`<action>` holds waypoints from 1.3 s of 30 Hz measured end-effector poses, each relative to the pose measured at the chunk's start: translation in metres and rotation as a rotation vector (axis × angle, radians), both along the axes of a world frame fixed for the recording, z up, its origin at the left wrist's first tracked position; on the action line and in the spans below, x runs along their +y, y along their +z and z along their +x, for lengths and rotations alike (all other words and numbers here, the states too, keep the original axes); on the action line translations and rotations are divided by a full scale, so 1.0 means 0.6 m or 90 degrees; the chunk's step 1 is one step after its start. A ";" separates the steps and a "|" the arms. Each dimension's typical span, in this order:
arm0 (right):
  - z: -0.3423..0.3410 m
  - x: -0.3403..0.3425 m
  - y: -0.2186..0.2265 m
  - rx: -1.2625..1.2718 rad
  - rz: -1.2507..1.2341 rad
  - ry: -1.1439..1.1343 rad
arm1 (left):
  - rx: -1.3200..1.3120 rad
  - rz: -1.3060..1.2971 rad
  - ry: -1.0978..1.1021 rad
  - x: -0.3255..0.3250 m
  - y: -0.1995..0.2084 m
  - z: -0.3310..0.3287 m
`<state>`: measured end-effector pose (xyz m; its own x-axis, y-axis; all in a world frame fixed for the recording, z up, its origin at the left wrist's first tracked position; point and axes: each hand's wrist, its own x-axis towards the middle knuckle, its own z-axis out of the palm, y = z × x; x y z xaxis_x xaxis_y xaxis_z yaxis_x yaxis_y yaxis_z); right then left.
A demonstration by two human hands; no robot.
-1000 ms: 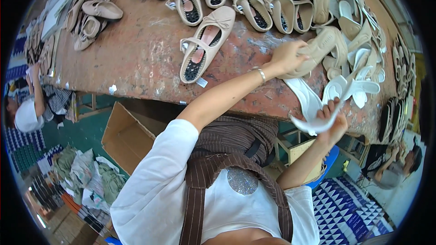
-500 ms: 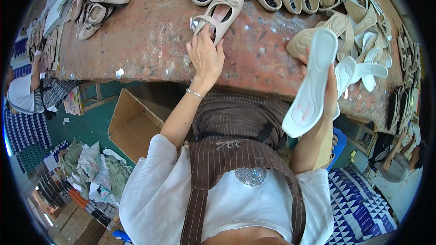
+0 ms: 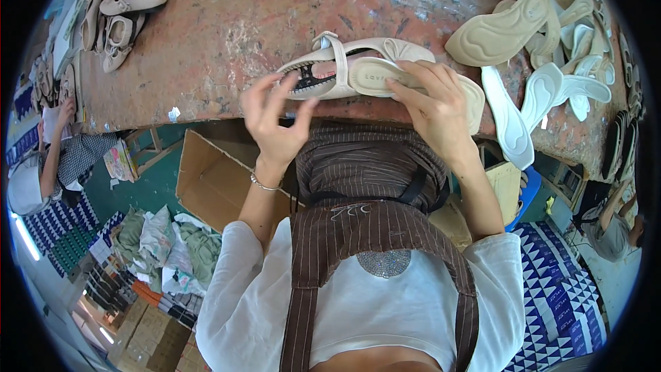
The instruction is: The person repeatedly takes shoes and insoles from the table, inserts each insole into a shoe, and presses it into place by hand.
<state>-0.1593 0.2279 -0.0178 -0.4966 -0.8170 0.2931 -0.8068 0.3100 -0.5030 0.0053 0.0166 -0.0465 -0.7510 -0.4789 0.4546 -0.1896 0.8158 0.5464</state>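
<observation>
Open cardboard box (image 3: pixel 210 182), heaped bundles (image 3: pixel 160 244), patterned blue boxes (image 3: pixel 558 296), co-worker (image 3: pixel 29 182) at far left

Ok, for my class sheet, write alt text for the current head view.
A person's right hand holds a beige insole overlapping a beige strapped shoe on a reddish table, while the open left hand is near the shoe's heel. More shoes and white insoles lie nearby.

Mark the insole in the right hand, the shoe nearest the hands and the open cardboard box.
Insole (image 3: pixel 372 78), head view: its left end.
Shoe (image 3: pixel 340 67), head view: its strap.
Cardboard box (image 3: pixel 208 178), head view: its wall.
</observation>
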 end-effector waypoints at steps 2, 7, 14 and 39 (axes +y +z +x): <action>-0.005 -0.023 -0.016 -0.005 -0.001 0.003 | -0.036 0.206 0.229 0.008 -0.003 -0.001; -0.014 -0.093 -0.047 -0.093 -0.047 0.092 | 0.009 0.427 0.159 0.004 -0.045 -0.024; 0.006 -0.150 -0.060 -0.160 -0.061 0.078 | 0.004 0.479 0.099 -0.032 -0.059 -0.027; 0.022 -0.143 -0.042 0.032 0.235 0.124 | -0.025 0.596 0.187 -0.061 -0.059 -0.063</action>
